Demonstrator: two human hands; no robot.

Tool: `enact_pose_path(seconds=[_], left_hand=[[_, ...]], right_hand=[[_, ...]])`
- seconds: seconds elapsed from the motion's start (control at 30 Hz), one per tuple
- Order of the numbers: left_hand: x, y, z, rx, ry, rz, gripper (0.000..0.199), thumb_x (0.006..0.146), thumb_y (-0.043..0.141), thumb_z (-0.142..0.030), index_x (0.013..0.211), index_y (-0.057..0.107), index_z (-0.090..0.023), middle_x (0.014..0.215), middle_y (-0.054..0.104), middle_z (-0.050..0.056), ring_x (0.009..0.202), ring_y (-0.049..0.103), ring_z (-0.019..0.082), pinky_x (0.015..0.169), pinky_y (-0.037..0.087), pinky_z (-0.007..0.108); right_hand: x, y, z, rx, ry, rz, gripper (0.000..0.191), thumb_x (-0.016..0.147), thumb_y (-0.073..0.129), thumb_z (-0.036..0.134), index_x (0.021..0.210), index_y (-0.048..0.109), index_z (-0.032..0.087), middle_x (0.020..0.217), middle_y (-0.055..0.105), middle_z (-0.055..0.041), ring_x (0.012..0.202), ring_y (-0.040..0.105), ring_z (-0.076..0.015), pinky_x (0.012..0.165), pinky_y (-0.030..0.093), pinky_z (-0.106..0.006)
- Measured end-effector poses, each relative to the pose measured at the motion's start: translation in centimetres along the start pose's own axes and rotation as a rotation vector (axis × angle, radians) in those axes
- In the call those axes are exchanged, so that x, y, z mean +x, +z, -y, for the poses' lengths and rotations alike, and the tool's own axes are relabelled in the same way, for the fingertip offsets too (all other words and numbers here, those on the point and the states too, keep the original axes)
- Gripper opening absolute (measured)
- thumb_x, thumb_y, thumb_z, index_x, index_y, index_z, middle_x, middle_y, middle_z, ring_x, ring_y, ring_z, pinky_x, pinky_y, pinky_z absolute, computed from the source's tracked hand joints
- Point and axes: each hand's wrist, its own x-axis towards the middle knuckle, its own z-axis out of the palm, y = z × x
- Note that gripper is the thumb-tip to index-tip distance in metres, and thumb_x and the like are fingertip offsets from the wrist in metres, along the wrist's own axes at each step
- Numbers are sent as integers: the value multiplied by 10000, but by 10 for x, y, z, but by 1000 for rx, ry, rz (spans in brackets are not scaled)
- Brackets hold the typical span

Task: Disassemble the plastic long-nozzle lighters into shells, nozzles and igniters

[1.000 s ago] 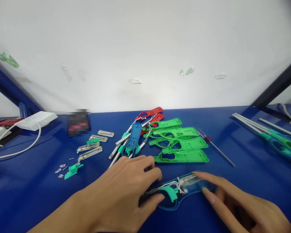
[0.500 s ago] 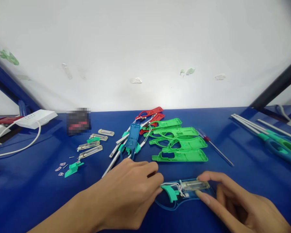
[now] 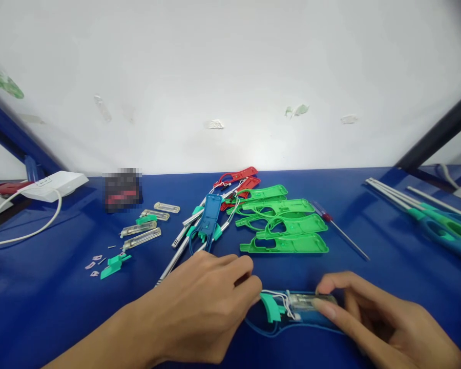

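At the near right of the surface, the clear cartridge in the blue shell looks light, stiff and slippery, best held by its long sides, where the right hand pinches; whether the left hand grips anything is hidden.

I see a bare left hand and forearm. The right hand, also bare, shows a rounded thumbnail.

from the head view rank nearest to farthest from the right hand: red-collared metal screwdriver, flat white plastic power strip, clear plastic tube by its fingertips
1. Clear plastic tube: touching the right hand.
2. Red-collared metal screwdriver: farther back, right of centre.
3. Flat white plastic power strip: at the far left.
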Motion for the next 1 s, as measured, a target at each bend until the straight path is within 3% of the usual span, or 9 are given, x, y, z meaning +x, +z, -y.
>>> enact_pose_path(seconds=[0.37, 0.8, 1.0], left_hand=[[-1, 4, 7, 15, 41, -84, 197, 972, 450, -89, 886, 592, -197, 832, 573, 12, 609, 477, 179, 480, 292, 356], [-3, 10, 8, 33, 26, -200, 269, 975, 442, -71, 1012, 682, -187, 835, 651, 1, 512, 460, 177, 458, 310, 362], [-3, 5, 7, 85, 41, -170, 288, 962, 438, -63, 1018, 693, -186, 817, 699, -4, 500, 537, 189, 459, 365, 371]], right_hand=[[-1, 2, 12, -113, -230, -116, 301, 945, 692, 601, 1069, 681, 328, 514, 544, 108, 403, 566, -74, 428, 444, -87], [3, 1, 17, -139, -286, -127, 269, 975, 662, 575, 1079, 692, 328, 511, 554, 112, 392, 582, -67, 439, 454, -58], [1, 0, 17, -141, -294, -141, 277, 975, 657, 581, 1071, 699, 324, 506, 553, 111, 379, 575, -64, 423, 442, -55]])
